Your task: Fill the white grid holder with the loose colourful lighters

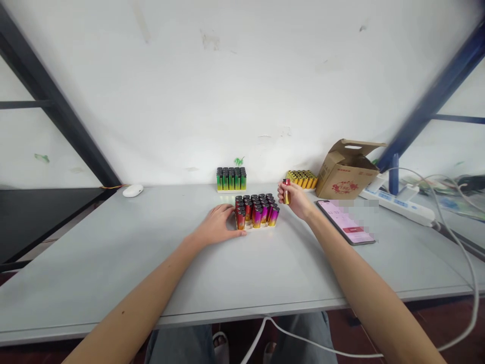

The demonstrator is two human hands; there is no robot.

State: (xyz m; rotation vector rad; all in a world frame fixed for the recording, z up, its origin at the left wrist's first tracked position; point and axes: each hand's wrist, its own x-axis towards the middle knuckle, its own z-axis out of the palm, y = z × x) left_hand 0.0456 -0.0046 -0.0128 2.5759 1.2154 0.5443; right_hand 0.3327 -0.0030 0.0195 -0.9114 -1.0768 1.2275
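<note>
My right hand (293, 196) grips a red and gold lighter (287, 193), held upright just above the table to the right of a lighter tray. In that white tray (259, 228) stand several red-gold lighters (241, 220) on the left and purple-gold lighters (257, 217) on the right, with gaps in the front row. My left hand (217, 224) rests at the tray's left side, its thumb stretched along the front edge and its fingers round the back corner, steadying against it.
Green lighters (231, 180) fill a tray against the wall. Yellow batteries or lighters (302, 179) stand beside an opened cardboard box (343, 174). A phone (346, 222) lies right of my forearm, near a power strip (401, 205) with cables. A white case (133, 190) sits far left.
</note>
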